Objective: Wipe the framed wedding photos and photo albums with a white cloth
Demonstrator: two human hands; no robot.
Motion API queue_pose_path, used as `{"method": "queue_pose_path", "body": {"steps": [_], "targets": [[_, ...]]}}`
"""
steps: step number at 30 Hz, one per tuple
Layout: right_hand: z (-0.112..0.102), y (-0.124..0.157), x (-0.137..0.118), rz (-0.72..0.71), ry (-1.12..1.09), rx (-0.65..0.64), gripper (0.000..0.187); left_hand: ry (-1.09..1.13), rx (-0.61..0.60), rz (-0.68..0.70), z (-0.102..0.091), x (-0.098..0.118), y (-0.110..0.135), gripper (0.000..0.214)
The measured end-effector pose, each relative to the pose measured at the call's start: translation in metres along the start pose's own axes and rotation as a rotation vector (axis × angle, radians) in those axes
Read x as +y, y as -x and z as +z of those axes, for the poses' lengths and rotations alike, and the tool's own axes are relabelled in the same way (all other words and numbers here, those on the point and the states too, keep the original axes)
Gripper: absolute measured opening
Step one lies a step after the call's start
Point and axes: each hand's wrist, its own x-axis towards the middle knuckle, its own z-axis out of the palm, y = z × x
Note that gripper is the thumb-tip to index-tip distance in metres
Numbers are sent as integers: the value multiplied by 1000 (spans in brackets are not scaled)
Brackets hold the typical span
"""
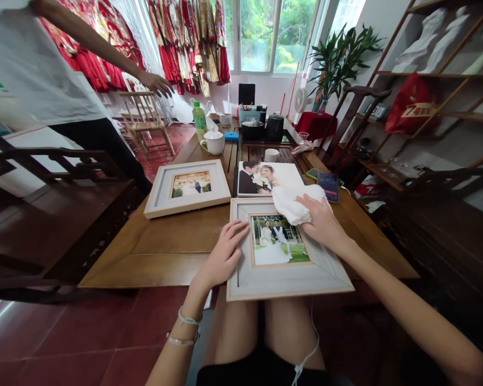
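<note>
In front of me a picture frame [241,281] with a pale wide border and a wedding photo lies at the table's near edge, partly over my lap. My left hand [225,252] rests on its left border, fingers stretched out and close together. A white cloth [295,206] is under my right hand [320,220], which presses it on the frame's upper right corner, its fingers curved over the cloth. Behind lies a photo album [249,179] with a couple on its cover, touched by the cloth. A second picture frame [161,185] lies to the left, tilted slightly.
The wooden table [156,268] also carries a white mug [214,143], a green bottle [199,120], a small cup [271,155], a black kettle [274,127] and a phone [329,187] at the right. A person [64,69] stands at the left with one arm stretched out. Wooden chairs flank the table.
</note>
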Motion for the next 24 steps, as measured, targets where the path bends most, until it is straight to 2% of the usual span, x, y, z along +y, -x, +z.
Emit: {"method": "queue_pose_path", "body": {"steps": [3, 6, 9, 14, 16, 18, 21, 24], "targets": [[3, -17, -4, -49, 53, -98, 64, -3, -3, -9, 0, 0, 0, 53], [-3, -10, -10, -88, 57, -208, 66, 2, 5, -4, 1, -1, 0, 54], [-21, 19, -17, -145, 40, -326, 67, 11, 15, -1, 2, -2, 0, 54], [-71, 86, -24, -217, -69, -491, 64, 20, 32, 9, 2, -1, 1, 55], [-81, 101, -23, -224, -106, -476, 67, 17, 38, 7, 2, -1, 1, 55], [-79, 103, -21, -192, -97, -408, 65, 11, 35, 6, 2, -1, 2, 55], [-57, 85, -22, -93, -41, -295, 62, 6, 35, 13, 2, -1, 2, 55], [-35, 67, -28, -70, -12, -244, 65, 7, 42, 12, 3, -1, 2, 56]]}}
